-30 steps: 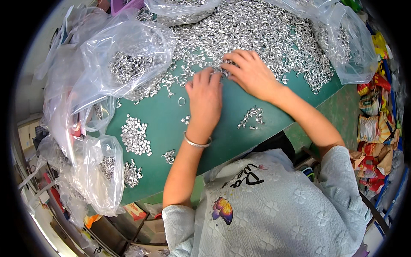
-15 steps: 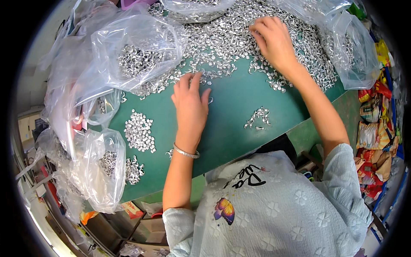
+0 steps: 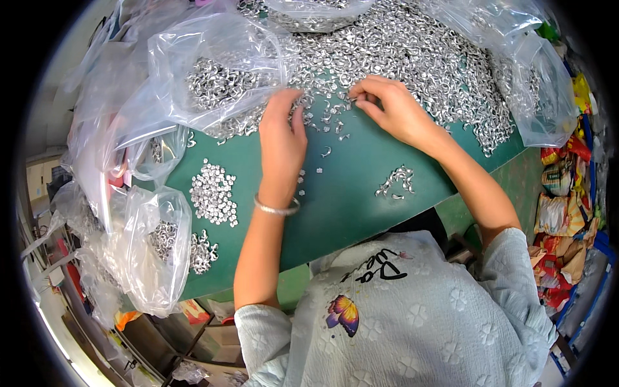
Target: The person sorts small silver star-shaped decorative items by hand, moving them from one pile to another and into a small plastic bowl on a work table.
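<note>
My left hand [image 3: 282, 126] is at the near edge of a large heap of small shiny metal pieces [image 3: 412, 51], beside a clear plastic bag. Its fingers bend forward, with the thumb held apart from them. Across a small gap, my right hand [image 3: 393, 113] has its fingers curled and thumb tucked close at the heap's edge; what lies at the fingertips is too small to make out. Loose hook-shaped pieces [image 3: 327, 151] and tiny round ones lie on the green tabletop [image 3: 348, 193] between and below the hands.
At left lie a cluster of small round pieces [image 3: 213, 193] and a smaller cluster of curved ones [image 3: 202, 253]. More curved pieces [image 3: 394, 183] sit at right. Clear bags [image 3: 161, 258] of metal parts line the left side; another bag [image 3: 541, 97] lies far right.
My right hand has come left and nearer from over the heap, close to my left hand. My left hand has shifted slightly, its fingers more bent. More loose pieces show between the hands.
</note>
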Available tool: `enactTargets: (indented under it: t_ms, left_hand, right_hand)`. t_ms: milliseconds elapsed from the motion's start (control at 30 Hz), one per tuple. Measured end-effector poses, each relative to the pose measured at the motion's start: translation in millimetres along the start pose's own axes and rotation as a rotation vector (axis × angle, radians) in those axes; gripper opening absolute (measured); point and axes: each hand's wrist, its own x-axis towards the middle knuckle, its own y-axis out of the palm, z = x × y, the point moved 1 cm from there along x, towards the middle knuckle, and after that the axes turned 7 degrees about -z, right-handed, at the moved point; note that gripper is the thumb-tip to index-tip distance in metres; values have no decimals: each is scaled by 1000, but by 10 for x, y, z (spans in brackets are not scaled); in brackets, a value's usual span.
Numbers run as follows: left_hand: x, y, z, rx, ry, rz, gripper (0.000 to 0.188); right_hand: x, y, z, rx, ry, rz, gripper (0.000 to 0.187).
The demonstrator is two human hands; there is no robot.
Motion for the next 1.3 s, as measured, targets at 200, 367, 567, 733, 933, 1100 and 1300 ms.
enactTargets:
  t_ms: [200, 367, 567, 733, 933, 1100, 1300]
  left_hand:
    - [-487, -40, -373, 241, 24, 222, 33]
    - [-526, -151, -158, 274, 16, 105, 27]
    - [-472, -72, -246, 232, 2, 188, 26]
    - [-471, -244, -118, 265, -16, 8, 28]
    - [-624, -291, -447, 264, -68, 156, 31]
    - [-961, -147, -577, 295, -46, 203, 30]
    - [-853, -219, -270, 404, -75, 14, 20]
  right_hand:
    - [-200, 152, -2, -126, -391, 124, 30]
    - [-191, -124, -44, -9, -63, 249, 20]
    - [-143, 178, 51, -163, -374, -36, 36]
    - [-297, 130, -11, -214, -386, 36, 28]
    - [-451, -87, -3, -226, -248, -87, 21]
    - [-501, 68, 59, -188, -220, 22, 19]
    - [-451, -48, 33, -38, -10, 28, 19]
